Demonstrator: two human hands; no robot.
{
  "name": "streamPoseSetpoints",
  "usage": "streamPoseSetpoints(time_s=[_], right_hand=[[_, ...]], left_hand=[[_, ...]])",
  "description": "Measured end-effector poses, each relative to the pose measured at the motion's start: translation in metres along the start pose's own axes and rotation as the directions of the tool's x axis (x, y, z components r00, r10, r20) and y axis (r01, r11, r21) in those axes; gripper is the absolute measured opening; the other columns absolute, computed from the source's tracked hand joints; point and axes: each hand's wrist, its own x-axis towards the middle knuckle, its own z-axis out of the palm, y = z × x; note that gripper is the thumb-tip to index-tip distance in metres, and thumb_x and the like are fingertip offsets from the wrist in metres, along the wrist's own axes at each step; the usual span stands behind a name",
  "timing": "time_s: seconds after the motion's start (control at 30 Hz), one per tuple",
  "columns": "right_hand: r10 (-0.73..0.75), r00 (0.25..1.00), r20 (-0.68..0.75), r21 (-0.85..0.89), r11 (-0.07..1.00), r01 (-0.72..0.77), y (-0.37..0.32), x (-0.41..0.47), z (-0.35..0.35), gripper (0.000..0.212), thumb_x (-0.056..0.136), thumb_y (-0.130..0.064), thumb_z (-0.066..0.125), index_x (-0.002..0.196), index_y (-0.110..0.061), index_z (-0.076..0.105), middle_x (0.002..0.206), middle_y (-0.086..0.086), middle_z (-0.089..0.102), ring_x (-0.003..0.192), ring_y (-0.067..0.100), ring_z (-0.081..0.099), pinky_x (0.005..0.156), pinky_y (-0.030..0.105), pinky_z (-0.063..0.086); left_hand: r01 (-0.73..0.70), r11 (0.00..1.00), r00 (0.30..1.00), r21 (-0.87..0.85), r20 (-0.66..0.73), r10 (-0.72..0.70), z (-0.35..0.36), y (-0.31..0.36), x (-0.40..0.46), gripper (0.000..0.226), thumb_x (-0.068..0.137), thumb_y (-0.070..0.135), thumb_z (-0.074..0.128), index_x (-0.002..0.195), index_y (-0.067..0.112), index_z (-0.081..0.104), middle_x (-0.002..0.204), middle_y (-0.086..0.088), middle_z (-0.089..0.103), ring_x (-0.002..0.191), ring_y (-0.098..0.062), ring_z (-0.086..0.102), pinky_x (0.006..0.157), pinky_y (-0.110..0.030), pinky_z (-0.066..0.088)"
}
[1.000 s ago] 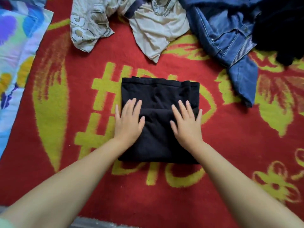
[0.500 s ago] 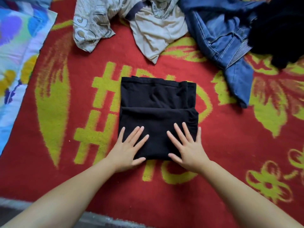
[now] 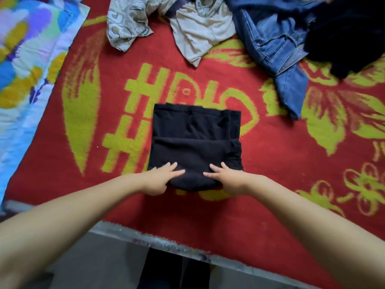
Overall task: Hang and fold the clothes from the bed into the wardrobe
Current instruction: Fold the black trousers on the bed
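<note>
Change since the earlier frames: both hands have been drawn back from the middle of the black garment (image 3: 195, 147) to its near edge, and the near edge is now taken up rather than pressed flat; the view has also pulled back, so that the bed's near rim (image 3: 166, 245) and a strip of floor are shown. Item in hand: one black garment, folded to a rough square with a fold line across its middle, lying on the red and yellow blanket (image 3: 270, 195) near the centre of the bed. Left hand (image 3: 161, 178): fingers laid over the top of the near edge, thumb apparently tucked beneath, the cloth pinched between them. Right hand (image 3: 226, 177): held likewise at the near right corner, fingers on top, thumb side under the edge; the underside grip is not plainly shown for either hand. Other stock, unfolded: a cream patterned shirt (image 3: 173, 24) at the far edge, blue jeans (image 3: 275, 44) to its right, a dark heap (image 3: 350, 32) at the far right corner, the last two touching. A flowered sheet (image 3: 25, 59) lies along the left. Step judged in hand: the final fold or the lifting of the finished bundle; which of the two cannot be told. Next move calls for both edges to be raised evenly so the layers are not slipped apart. The wardrobe is not in view.
</note>
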Motion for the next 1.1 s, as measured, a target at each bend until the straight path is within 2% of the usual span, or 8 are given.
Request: streamPoseSetpoints(time_s=[0.07, 0.13, 0.3, 0.4, 0.6, 0.83, 1.0, 1.1], right_hand=[[-0.064, 0.995, 0.070, 0.115, 0.992, 0.055, 0.002, -0.029, -0.018, 0.070, 0.088, 0.000, 0.035, 0.148, -0.036, 0.028, 0.141, 0.007, 0.049, 0.109, 0.031, 0.062, 0.084, 0.039, 0.054], [-0.095, 0.995, 0.021, 0.332, 0.940, 0.082, 0.008, -0.050, -0.044, 0.058, 0.082, 0.003, 0.035, 0.114, -0.042, 0.054, 0.084, -0.003, 0.067, 0.058, 0.013, 0.063, 0.051, 0.022, 0.049], [0.059, 0.948, -0.314, 0.390, 0.918, 0.072, 0.044, -0.030, -0.116, 0.036, 0.083, -0.004, 0.049, 0.111, -0.022, 0.063, 0.099, -0.004, 0.068, 0.090, 0.017, 0.061, 0.072, 0.026, 0.045], [0.249, 0.771, -0.587, 0.411, 0.911, 0.019, 0.061, 0.016, -0.132, 0.040, 0.087, -0.007, 0.050, 0.125, -0.014, 0.061, 0.122, 0.010, 0.062, 0.113, 0.027, 0.055, 0.089, 0.029, 0.041], [0.251, 0.557, -0.791, 0.159, 0.965, -0.208, 0.017, 0.098, -0.091, 0.049, 0.100, -0.032, 0.038, 0.148, -0.021, 0.034, 0.159, 0.006, 0.021, 0.148, 0.025, 0.009, 0.112, 0.063, 0.003], [0.333, 0.544, -0.770, 0.200, 0.936, -0.290, 0.028, 0.126, -0.037, 0.055, 0.101, -0.043, 0.023, 0.153, -0.030, 0.011, 0.162, -0.005, 0.005, 0.149, 0.019, -0.001, 0.111, 0.055, -0.018], [0.595, 0.580, -0.556, 0.491, 0.798, -0.349, 0.078, 0.092, -0.023, 0.054, 0.101, -0.043, 0.013, 0.153, -0.033, 0.000, 0.162, -0.009, -0.002, 0.149, 0.015, -0.006, 0.114, 0.062, -0.004], [0.450, 0.566, -0.691, 0.326, 0.892, -0.312, 0.074, 0.065, -0.015, 0.056, 0.101, -0.036, 0.026, 0.154, -0.024, 0.010, 0.162, 0.001, 0.003, 0.149, 0.021, -0.003, 0.112, 0.066, 0.002]], left_hand=[[0.004, 0.982, 0.985, -0.188, 0.169, 0.028, -0.018, 0.004, -0.025, 0.073, 0.084, -0.002, 0.037, 0.150, 0.026, 0.023, 0.131, 0.006, 0.058, 0.087, 0.016, 0.060, 0.073, -0.004, 0.044], [0.043, 0.949, 0.975, -0.312, 0.221, 0.028, -0.051, -0.001, -0.038, 0.053, 0.081, -0.002, 0.041, 0.129, 0.017, 0.052, 0.070, 0.016, 0.067, 0.044, 0.005, 0.052, 0.045, -0.011, 0.038], [0.058, 0.869, 0.998, -0.491, 0.053, -0.037, -0.143, -0.041, -0.013, 0.034, 0.078, -0.007, 0.044, 0.100, 0.009, 0.064, 0.071, 0.002, 0.064, 0.060, -0.012, 0.060, 0.051, -0.017, 0.042], [0.077, 0.895, 0.980, -0.440, -0.129, -0.148, -0.173, -0.071, 0.026, 0.026, 0.084, 0.002, 0.048, 0.102, 0.010, 0.065, 0.095, -0.006, 0.068, 0.088, -0.022, 0.062, 0.073, -0.030, 0.047], [0.258, 0.965, 0.690, -0.044, -0.691, -0.216, -0.107, -0.053, 0.092, 0.059, 0.099, 0.040, 0.032, 0.152, 0.018, 0.018, 0.159, -0.005, 0.017, 0.147, -0.020, 0.011, 0.115, -0.053, 0.002], [0.234, 0.970, 0.600, -0.066, -0.775, -0.198, -0.026, -0.049, 0.112, 0.061, 0.093, 0.044, 0.023, 0.150, 0.022, 0.024, 0.158, -0.003, 0.019, 0.145, -0.016, 0.012, 0.111, -0.063, 0.008], [0.336, 0.933, 0.619, -0.127, -0.717, -0.321, -0.021, -0.102, 0.094, 0.060, 0.097, 0.049, 0.018, 0.151, 0.029, 0.003, 0.161, 0.002, -0.001, 0.148, -0.022, -0.001, 0.112, -0.064, 0.002], [0.287, 0.955, 0.585, -0.076, -0.776, -0.237, -0.017, -0.095, 0.073, 0.065, 0.097, 0.048, 0.028, 0.150, 0.018, 0.007, 0.159, -0.007, 0.001, 0.148, -0.024, 0.002, 0.111, -0.064, 0.002]])
